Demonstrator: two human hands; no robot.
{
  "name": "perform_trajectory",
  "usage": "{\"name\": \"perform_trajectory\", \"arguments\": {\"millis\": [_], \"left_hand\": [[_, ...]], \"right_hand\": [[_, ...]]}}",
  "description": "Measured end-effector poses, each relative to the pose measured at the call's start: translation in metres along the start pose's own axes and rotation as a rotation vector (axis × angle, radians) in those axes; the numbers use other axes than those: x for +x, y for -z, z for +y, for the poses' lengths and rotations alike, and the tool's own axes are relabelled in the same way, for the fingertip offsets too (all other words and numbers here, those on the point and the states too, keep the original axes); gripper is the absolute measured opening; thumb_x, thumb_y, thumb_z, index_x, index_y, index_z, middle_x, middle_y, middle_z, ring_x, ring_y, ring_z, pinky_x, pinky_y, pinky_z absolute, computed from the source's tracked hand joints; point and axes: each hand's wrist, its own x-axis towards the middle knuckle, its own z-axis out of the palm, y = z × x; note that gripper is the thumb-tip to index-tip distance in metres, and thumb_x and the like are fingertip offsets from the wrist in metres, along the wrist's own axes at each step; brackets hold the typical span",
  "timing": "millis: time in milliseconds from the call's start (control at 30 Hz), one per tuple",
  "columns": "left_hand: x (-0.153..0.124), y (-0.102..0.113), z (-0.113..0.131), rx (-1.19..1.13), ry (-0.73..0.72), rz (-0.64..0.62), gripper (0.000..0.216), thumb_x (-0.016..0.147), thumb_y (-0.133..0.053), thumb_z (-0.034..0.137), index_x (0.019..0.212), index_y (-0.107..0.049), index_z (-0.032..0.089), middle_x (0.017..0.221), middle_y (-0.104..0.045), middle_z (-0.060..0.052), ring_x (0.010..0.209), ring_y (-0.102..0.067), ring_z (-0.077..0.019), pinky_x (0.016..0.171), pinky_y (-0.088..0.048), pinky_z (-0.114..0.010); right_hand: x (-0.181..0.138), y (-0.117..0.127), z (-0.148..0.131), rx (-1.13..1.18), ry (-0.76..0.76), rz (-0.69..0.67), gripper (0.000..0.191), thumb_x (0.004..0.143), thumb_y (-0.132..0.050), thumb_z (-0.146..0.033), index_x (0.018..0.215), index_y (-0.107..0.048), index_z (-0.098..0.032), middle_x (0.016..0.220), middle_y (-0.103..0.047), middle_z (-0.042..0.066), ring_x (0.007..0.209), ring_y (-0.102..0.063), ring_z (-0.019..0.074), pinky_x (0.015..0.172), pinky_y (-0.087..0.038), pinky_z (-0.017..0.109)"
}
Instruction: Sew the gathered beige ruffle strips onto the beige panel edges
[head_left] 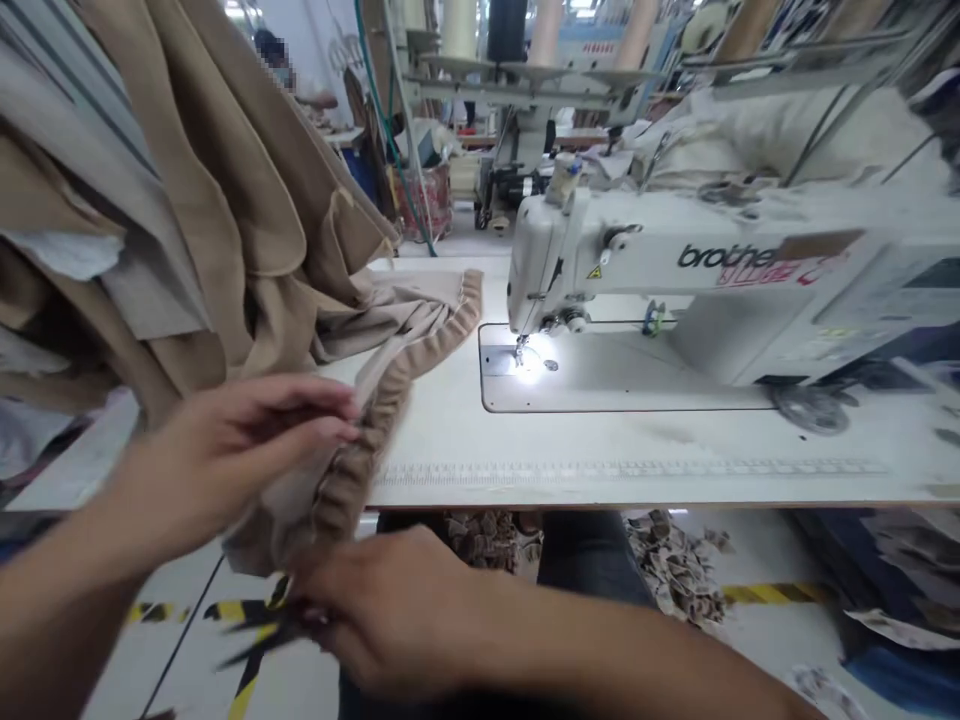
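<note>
Bare forearms point(82, 545) above dark grey trousers point(589, 555)

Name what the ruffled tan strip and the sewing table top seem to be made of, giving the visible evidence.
The ruffled strip looks like soft matte fabric, perhaps cotton-like, since it puckers into tight folds. The table top looks like smooth white laminate, flat and faintly glossy.

Count in view: two hands, the left grip point(225, 455) at 9 o'clock and the right grip point(394, 610) at 6 o'clock; one gathered beige fabric piece point(390, 395) at centre; one pair of black-handled scissors point(259, 625), blurred, at 7 o'clock. One Brother sewing machine point(637, 260) stands at 2 o'clock, with one presser foot point(519, 350), on one white bench point(600, 480) bearing one measuring scale point(630, 468). One co-worker point(276, 60) appears at 11 o'clock.
</note>
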Motion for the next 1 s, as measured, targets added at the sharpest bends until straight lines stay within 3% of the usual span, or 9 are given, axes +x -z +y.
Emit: {"name": "perform_trajectory", "arguments": {"millis": [67, 167, 300, 400, 533, 667, 800, 867, 1000], "left_hand": [[0.019, -0.039, 0.016, 0.208, -0.144, -0.144, 0.042, 0.088, -0.060, 0.049, 0.114, -0.074, 0.020, 0.104, -0.079, -0.007, 0.096, -0.074, -0.0251, 0.089, -0.062, -0.040], [0.033, -0.088, 0.011, 0.424, -0.230, -0.153, 0.036, 0.086, -0.057, 0.033, 0.113, -0.072, 0.012, 0.112, -0.071, -0.017, 0.112, -0.065, -0.0346, 0.105, -0.051, -0.057], [0.035, -0.113, -0.011, 0.520, -0.216, -0.134, 0.027, 0.079, -0.050, 0.010, 0.097, -0.070, 0.006, 0.104, -0.066, -0.024, 0.112, -0.059, -0.0404, 0.108, -0.041, -0.065], [0.029, -0.104, -0.019, 0.491, -0.185, -0.128, 0.028, 0.075, -0.047, 0.004, 0.092, -0.068, 0.010, 0.101, -0.066, -0.021, 0.107, -0.062, -0.0376, 0.105, -0.045, -0.061], [0.013, -0.075, -0.017, 0.320, -0.109, -0.103, 0.027, 0.081, -0.048, 0.014, 0.102, -0.065, 0.015, 0.102, -0.070, -0.015, 0.101, -0.068, -0.0310, 0.095, -0.054, -0.049], [-0.007, -0.054, 0.003, -0.061, -0.054, -0.150, 0.043, 0.089, -0.051, 0.028, 0.131, -0.055, 0.019, 0.105, -0.075, -0.010, 0.094, -0.075, -0.0216, 0.079, -0.061, -0.032], [-0.022, -0.045, 0.026, -0.722, 0.138, -0.080, 0.033, 0.070, -0.082, 0.024, 0.102, -0.072, 0.021, 0.091, -0.078, -0.004, 0.078, -0.073, -0.0151, 0.067, -0.058, -0.020], [-0.028, -0.043, 0.029, -0.859, 0.222, -0.030, 0.030, 0.062, -0.087, 0.020, 0.088, -0.074, 0.019, 0.083, -0.076, -0.002, 0.068, -0.069, -0.0128, 0.060, -0.056, -0.018], [-0.039, -0.045, 0.016, -0.839, 0.259, -0.058, 0.040, 0.067, -0.092, 0.035, 0.096, -0.069, 0.021, 0.081, -0.073, -0.001, 0.064, -0.067, -0.0133, 0.057, -0.055, -0.020]], "right_hand": [[-0.027, -0.001, 0.001, 0.100, -0.043, 0.143, 0.022, 0.097, -0.054, -0.019, 0.112, -0.070, -0.019, 0.109, -0.078, 0.005, 0.098, -0.072, 0.0203, 0.083, -0.054, 0.028], [-0.059, 0.028, 0.029, 0.106, -0.234, 0.434, 0.025, 0.102, -0.045, -0.020, 0.105, -0.069, -0.018, 0.101, -0.077, 0.006, 0.091, -0.072, 0.0180, 0.082, -0.055, 0.029], [-0.035, 0.081, 0.084, -0.136, -0.298, 0.544, 0.038, 0.090, -0.052, -0.009, 0.125, -0.065, -0.018, 0.132, -0.069, 0.011, 0.117, -0.065, 0.0243, 0.100, -0.051, 0.039], [0.005, 0.101, 0.110, -0.190, -0.280, 0.481, 0.048, 0.082, -0.058, -0.003, 0.126, -0.067, -0.020, 0.141, -0.065, 0.012, 0.126, -0.060, 0.0290, 0.106, -0.047, 0.044], [0.034, 0.115, 0.101, -0.203, -0.258, 0.455, 0.020, 0.093, -0.056, -0.012, 0.106, -0.071, -0.016, 0.109, -0.076, 0.013, 0.101, -0.068, 0.0287, 0.089, -0.050, 0.042], [0.026, 0.135, 0.061, -0.142, -0.151, 0.527, 0.021, 0.103, -0.048, -0.023, 0.111, -0.067, -0.019, 0.101, -0.073, 0.007, 0.095, -0.066, 0.0207, 0.085, -0.048, 0.033], [-0.001, 0.136, 0.047, 0.045, -0.098, 0.384, 0.038, 0.095, -0.068, -0.042, 0.125, -0.066, -0.020, 0.101, -0.070, 0.005, 0.083, -0.061, 0.0177, 0.076, -0.048, 0.032], [-0.011, 0.123, 0.057, 0.066, -0.120, 0.305, 0.052, 0.085, -0.079, -0.038, 0.131, -0.065, -0.019, 0.110, -0.071, 0.008, 0.087, -0.062, 0.0196, 0.079, -0.049, 0.035], [-0.016, 0.106, 0.081, 0.037, -0.134, 0.391, 0.017, 0.091, -0.061, -0.018, 0.104, -0.073, -0.014, 0.100, -0.073, 0.009, 0.093, -0.064, 0.0219, 0.085, -0.048, 0.037]]}}
